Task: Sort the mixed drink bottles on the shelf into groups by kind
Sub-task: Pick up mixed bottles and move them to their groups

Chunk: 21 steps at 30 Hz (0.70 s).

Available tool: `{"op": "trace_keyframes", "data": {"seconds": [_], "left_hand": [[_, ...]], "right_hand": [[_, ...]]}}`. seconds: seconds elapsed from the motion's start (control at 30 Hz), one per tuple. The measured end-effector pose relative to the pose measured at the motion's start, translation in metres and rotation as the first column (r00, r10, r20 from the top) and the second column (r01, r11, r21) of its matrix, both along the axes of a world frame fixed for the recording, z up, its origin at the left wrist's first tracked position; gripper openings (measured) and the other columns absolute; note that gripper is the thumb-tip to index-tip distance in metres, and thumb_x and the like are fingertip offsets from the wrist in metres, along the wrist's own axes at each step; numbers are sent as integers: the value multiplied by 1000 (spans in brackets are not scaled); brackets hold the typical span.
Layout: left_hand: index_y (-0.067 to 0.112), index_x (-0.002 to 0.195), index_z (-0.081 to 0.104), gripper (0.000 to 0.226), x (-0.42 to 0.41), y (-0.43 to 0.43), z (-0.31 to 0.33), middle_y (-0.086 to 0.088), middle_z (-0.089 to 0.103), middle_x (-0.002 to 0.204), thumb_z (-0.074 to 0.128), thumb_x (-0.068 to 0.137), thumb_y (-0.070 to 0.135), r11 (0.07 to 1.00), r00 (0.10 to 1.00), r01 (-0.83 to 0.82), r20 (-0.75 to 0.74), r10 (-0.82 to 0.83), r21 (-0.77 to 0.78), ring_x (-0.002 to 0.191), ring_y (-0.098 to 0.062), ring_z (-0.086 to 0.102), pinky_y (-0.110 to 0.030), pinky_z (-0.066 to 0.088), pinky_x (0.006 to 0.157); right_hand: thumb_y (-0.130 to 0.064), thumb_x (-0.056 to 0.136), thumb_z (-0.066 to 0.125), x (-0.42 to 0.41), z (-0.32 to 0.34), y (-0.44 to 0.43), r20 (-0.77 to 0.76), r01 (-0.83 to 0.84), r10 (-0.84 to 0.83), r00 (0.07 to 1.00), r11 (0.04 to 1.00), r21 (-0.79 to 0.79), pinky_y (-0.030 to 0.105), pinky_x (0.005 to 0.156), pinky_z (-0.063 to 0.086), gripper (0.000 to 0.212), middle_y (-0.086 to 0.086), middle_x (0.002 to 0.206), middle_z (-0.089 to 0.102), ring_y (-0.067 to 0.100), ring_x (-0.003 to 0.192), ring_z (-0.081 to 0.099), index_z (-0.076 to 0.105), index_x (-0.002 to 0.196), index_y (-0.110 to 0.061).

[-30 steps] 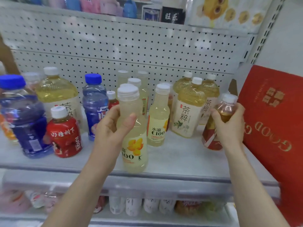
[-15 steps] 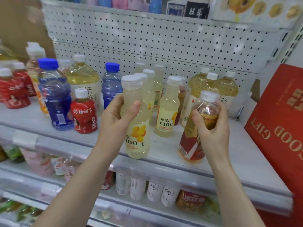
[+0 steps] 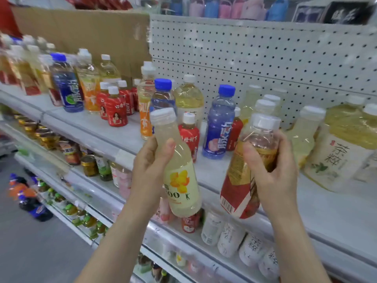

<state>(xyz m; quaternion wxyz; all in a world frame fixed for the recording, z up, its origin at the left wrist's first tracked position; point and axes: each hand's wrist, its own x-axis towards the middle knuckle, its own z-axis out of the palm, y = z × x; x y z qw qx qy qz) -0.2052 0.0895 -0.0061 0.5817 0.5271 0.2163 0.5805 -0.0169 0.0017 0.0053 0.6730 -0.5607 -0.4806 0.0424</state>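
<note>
the left hand [image 3: 152, 160] is gripping the pale yellow bottle [image 3: 180, 180] round its upper body, thumb across the front and fingers wrapping behind, out of sight. the right hand [image 3: 273, 172] is clasping the amber tea bottle [image 3: 240, 180] at its shoulder, thumb on the near side and fingers curling over the far side. both bottles are hanging clear of the shelf [image 3: 326, 209], in centre frame in front of its front edge, caps leaning apart and bases near each other but not touching. open room is showing on the shelf board at lower right, in front of the large tea bottle [image 3: 340, 152], and along a bare strip at centre left before the small red bottles [image 3: 116, 111]. directly behind the hands the blue bottle [image 3: 219, 127] and a red-labelled bottle [image 3: 189, 137] are standing close together, leaving little gap. the pegboard [image 3: 265, 58] is closing off the back, with cardboard [image 3: 91, 31] doing so at upper left. the right hand is covering part of the amber bottle's label; the left thumb side is cutting off the pale bottle's lettering. bottles at far upper left are blurring together, and the right frame edge is cropping the bottles there. the stock on the lower shelf [image 3: 230, 240] is too soft to read.
</note>
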Motion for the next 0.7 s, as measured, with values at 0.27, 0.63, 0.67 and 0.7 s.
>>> {"op": "trace_keyframes", "data": {"seconds": [0.27,0.63,0.67,0.7], "left_hand": [[28,103,71,26,-145,74,-8,1,73,95,67,82,42,992,986,-125,-112,126,10,86,-18,69,-30,56,72],[26,108,70,26,-315,178,-9,-1,76,100,60,86,36,967,965,-243,-122,232,-82,91,-19,72,-34,56,76],[25,110,70,28,-321,189,-9,-1,76,102,60,86,35,967,966,-239,-119,228,-90,92,-19,72,-33,57,77],[24,111,70,28,-324,200,-9,-1,75,102,60,87,35,969,969,-231,-116,220,-93,93,-19,72,-33,57,77]], "right_hand": [[-51,81,70,-124,-4,108,-44,-120,121,992,992,26,33,89,55,60,-6,112,66,9,102,65,53,127,-17],[-32,93,69,-283,-12,239,-89,-251,253,963,967,30,20,87,50,53,0,120,63,9,105,62,48,137,-12],[-30,94,69,-289,-13,247,-84,-255,257,963,966,30,18,86,49,53,2,121,63,8,106,62,48,138,-11],[-28,94,69,-293,-14,255,-79,-255,256,963,967,31,17,86,49,54,3,122,63,8,106,62,47,139,-9]]}}
